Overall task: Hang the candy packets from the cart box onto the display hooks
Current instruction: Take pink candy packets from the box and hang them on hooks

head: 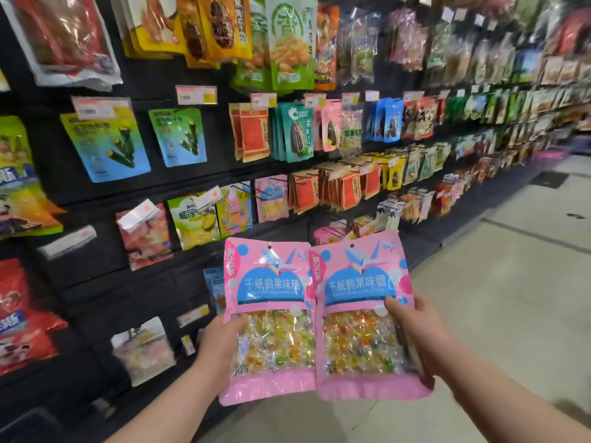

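I hold two pink candy packets upright and side by side in front of the display wall. My left hand (220,343) grips the left candy packet (271,302) at its left edge, thumb across the clear window. My right hand (415,330) grips the right candy packet (361,295) at its right edge, thumb on the front. Each packet has a blue label, a paper-crane picture and a small hang hole at the top. A matching pink packet (271,199) hangs on a display hook higher up the wall. The cart box is out of view.
A black display wall (134,292) runs from the left into the far right, with rows of hooks full of snack bags and price tags. A pale tiled aisle floor (511,282) lies to the right. Hooks with hanging bags jut out just behind the packets.
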`<state>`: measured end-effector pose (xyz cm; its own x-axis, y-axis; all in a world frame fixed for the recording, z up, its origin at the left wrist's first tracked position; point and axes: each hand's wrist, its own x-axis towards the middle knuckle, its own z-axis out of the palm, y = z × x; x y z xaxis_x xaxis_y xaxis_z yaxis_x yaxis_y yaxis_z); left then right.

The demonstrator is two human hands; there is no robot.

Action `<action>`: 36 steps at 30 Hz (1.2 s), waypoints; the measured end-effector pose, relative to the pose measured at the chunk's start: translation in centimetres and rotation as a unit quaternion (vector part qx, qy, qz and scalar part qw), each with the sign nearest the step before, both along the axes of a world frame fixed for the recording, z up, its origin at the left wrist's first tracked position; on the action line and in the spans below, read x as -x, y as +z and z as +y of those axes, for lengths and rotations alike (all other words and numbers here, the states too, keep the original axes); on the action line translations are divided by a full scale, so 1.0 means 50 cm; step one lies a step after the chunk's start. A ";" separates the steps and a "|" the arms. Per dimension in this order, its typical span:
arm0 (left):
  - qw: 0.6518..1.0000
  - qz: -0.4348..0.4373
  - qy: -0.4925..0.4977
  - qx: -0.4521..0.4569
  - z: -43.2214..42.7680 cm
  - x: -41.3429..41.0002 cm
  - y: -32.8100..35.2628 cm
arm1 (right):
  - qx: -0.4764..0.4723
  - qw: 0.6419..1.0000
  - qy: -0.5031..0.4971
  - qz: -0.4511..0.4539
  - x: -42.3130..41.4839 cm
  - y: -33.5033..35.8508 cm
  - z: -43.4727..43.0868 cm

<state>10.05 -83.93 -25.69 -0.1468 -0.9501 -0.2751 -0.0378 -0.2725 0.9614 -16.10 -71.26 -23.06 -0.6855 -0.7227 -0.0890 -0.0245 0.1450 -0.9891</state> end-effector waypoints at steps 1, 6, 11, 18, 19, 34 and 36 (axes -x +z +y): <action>1.000 -0.001 -0.003 -0.002 -0.009 0.011 -0.004 | -0.004 1.000 -0.006 0.002 0.010 0.000 -0.005; 1.000 0.017 -0.019 -0.003 -0.076 0.104 0.000 | -0.003 0.999 -0.038 0.021 0.092 0.010 -0.052; 0.999 0.035 -0.037 0.016 -0.169 0.193 0.008 | -0.023 0.998 -0.053 0.037 0.176 0.019 -0.132; 0.998 0.012 -0.053 0.028 -0.302 0.285 0.003 | -0.014 0.997 -0.061 0.045 0.261 0.024 -0.240; 0.998 0.008 -0.054 0.026 -0.316 0.298 0.001 | -0.013 0.997 -0.067 0.047 0.272 0.022 -0.252; 1.000 -0.009 0.028 -0.006 -0.419 0.456 -0.024 | -0.021 0.999 0.000 0.035 0.500 -0.024 -0.453; 0.999 -0.003 0.051 -0.008 -0.422 0.491 -0.024 | -0.027 0.999 0.022 0.042 0.544 -0.024 -0.481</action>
